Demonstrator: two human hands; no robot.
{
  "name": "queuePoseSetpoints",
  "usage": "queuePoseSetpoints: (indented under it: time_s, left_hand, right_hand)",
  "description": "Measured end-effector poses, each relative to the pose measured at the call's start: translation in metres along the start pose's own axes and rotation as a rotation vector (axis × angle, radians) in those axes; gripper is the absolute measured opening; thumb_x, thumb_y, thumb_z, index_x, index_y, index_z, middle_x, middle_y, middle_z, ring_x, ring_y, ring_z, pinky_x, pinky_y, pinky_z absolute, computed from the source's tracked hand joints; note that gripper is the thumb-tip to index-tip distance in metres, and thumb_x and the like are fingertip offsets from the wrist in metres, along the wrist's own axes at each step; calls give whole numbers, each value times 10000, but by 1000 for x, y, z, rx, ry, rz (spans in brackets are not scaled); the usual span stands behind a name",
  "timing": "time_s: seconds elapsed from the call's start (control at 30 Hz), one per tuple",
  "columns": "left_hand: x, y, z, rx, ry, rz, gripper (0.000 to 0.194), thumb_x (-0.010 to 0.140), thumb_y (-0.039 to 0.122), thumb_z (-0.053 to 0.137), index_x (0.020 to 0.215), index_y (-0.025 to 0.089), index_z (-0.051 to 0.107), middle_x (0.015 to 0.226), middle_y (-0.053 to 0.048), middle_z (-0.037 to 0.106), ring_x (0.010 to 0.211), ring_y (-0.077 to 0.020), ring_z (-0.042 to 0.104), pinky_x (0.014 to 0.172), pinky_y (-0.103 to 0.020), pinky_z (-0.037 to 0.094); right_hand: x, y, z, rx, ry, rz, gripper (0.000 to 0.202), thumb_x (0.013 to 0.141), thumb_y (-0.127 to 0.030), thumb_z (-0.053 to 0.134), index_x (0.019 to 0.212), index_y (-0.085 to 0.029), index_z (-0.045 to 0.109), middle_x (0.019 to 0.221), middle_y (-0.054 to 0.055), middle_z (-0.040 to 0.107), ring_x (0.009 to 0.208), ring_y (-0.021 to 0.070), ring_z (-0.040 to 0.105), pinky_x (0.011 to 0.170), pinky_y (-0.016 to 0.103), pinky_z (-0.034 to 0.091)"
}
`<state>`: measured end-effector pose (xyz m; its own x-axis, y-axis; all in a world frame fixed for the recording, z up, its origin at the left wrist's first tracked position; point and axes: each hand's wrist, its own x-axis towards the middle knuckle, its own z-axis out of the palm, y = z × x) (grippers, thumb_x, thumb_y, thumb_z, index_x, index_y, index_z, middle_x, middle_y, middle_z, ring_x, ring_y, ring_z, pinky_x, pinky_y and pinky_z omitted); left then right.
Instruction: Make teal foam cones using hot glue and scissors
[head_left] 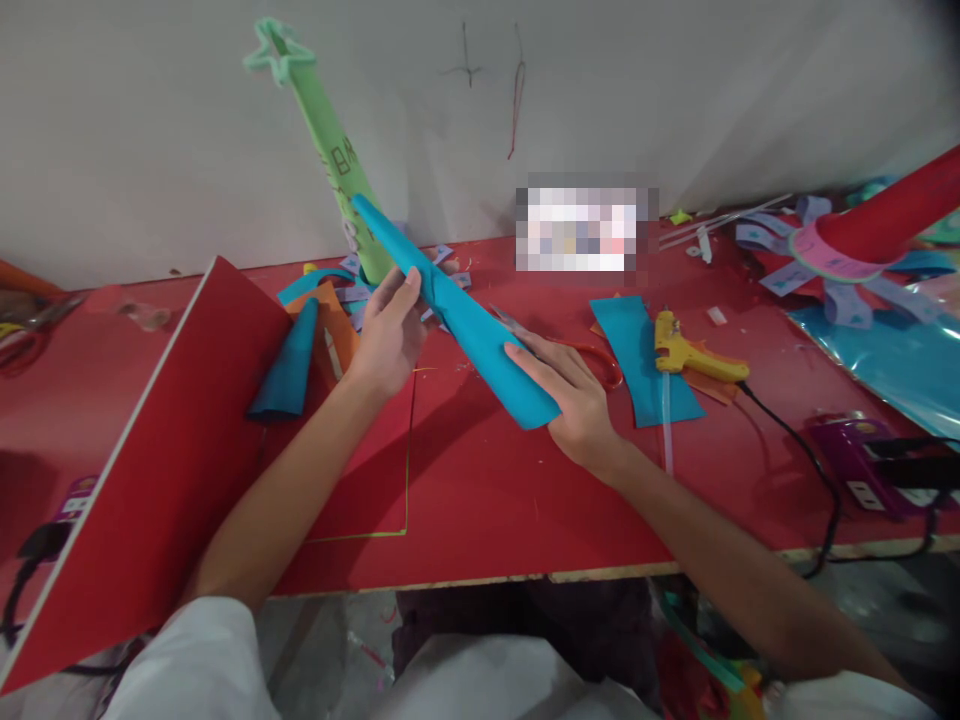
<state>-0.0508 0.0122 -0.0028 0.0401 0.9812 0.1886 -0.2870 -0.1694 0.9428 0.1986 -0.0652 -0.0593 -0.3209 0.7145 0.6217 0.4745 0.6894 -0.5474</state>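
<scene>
A long blue paper or felt cone [480, 335] is held slantwise above the red table, its narrow tip up to the left and its wide end down to the right. My left hand [391, 335] is closed around its narrower half. With the fingers laid along the wide end, my right hand [574, 400] grips it from the right. Just beyond the right hand lie red-handled scissors [600, 362], partly hidden. A smaller blue cone [289, 370] stands left of my left hand. Behind it rises a green tube [330, 130] topped with a pale green star.
A yellow glue gun [694, 355] rests on a blue sheet piece [626, 345], its cord running to a purple power strip [862, 465]. A large red board [157, 450] leans at left. A red tube [900, 200] with a pink collar is at right. The table's front edge [480, 583] is near me.
</scene>
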Motion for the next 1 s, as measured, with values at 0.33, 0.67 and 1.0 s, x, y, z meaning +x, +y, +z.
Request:
queuePoseSetpoints:
  time_s: [0.33, 0.67, 1.0]
  left_hand:
    - [1, 4, 0, 5, -5, 26, 376, 901, 627, 767, 1027, 276, 713, 1130, -91, 801, 1190, -304, 737, 848, -403, 635]
    - [3, 5, -3, 4, 9, 20, 370, 906, 620, 769, 1003, 267, 723, 1126, -78, 805, 1212, -307, 735, 862, -403, 636]
    - [26, -6, -42, 3, 65, -61, 407, 935, 642, 698, 988, 240, 737, 1026, -97, 796, 1106, -293, 767, 871, -406, 657]
  right_hand:
    - [4, -1, -1, -7, 92, -46, 650, 1059, -194, 566, 1644, -452, 446, 1632, -10, 563, 1489, 335, 567, 1204, 612, 522]
    - [4, 6, 1, 68, 106, -100, 700, 1044, -29, 439, 1512, -527, 591, 1630, -87, 556, 1471, 296, 586, 1180, 596, 537]
    - [16, 8, -3, 731, 193, 380, 295, 976, -215, 588, 1202, -306, 755, 1238, 45, 796, 1241, 266, 736, 1093, 479, 598]
